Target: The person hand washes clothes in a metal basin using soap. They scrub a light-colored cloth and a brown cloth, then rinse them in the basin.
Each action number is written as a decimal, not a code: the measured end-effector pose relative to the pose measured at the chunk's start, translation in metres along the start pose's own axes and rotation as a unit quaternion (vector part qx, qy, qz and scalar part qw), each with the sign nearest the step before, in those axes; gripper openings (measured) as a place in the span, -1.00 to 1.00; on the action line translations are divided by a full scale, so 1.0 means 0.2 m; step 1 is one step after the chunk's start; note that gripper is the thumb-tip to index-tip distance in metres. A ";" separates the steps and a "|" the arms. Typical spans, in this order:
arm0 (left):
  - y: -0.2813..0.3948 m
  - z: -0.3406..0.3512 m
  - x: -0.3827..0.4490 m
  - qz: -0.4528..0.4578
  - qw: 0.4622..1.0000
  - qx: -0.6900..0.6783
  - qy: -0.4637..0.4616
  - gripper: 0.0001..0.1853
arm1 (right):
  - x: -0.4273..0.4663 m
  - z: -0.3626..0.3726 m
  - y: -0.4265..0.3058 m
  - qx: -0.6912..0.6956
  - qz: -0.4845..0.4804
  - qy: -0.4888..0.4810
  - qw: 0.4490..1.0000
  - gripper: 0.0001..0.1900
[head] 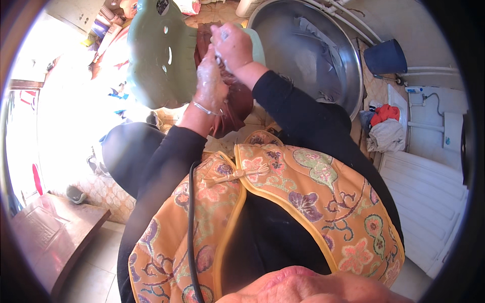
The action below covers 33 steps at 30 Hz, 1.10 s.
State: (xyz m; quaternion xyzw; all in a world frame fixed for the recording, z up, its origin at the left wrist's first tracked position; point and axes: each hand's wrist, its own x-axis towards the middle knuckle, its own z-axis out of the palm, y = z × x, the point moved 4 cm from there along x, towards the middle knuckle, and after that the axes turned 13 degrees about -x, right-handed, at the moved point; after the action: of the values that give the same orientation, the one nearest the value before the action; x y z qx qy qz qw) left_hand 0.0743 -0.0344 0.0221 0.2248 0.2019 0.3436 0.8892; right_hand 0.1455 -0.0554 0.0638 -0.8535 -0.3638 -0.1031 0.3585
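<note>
My two hands meet over a dark reddish-brown cloth (237,102), wet and with some foam on the skin. My right hand (235,47) is curled, its fist bunched over the cloth. Just below and to its left, my left hand (212,77) is pressed on the same cloth, thumb pointing up; a bracelet circles its wrist. The cloth hangs over a pale green plastic washboard or similar board (159,57), whose ribbed part lies partly beneath it. To the right stands a large round metal basin (271,41) holding water and dark, soaked fabric (322,41).
A dark blue bucket (385,57) is at the right by white wall pipes. Below it, a red and grey clothes pile (386,127) lies near a white ribbed panel (424,204). At lower left is a brown wooden surface (57,231). My knees flank the work.
</note>
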 end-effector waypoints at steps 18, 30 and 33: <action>-0.06 0.00 -0.08 -0.156 0.980 -0.124 0.021 -0.67 | -0.01 -0.03 0.11 -0.038 0.046 -0.059 0.996 -0.74; 0.02 -0.03 -0.07 -0.124 0.977 -0.170 0.027 -0.71 | -0.12 -0.03 -0.05 0.059 -0.045 0.038 0.997 -0.89; 0.02 -0.16 -0.01 -0.096 0.877 -0.316 -0.349 -0.74 | -0.12 0.01 -0.04 0.080 -0.039 0.006 0.996 -0.85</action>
State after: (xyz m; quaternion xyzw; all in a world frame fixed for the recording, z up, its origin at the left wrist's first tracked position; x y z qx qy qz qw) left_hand 0.0541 -0.0234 -0.0018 0.0168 -0.2204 0.2010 0.9543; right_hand 0.1236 -0.0627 0.0557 -0.8067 -0.4014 -0.0930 0.4236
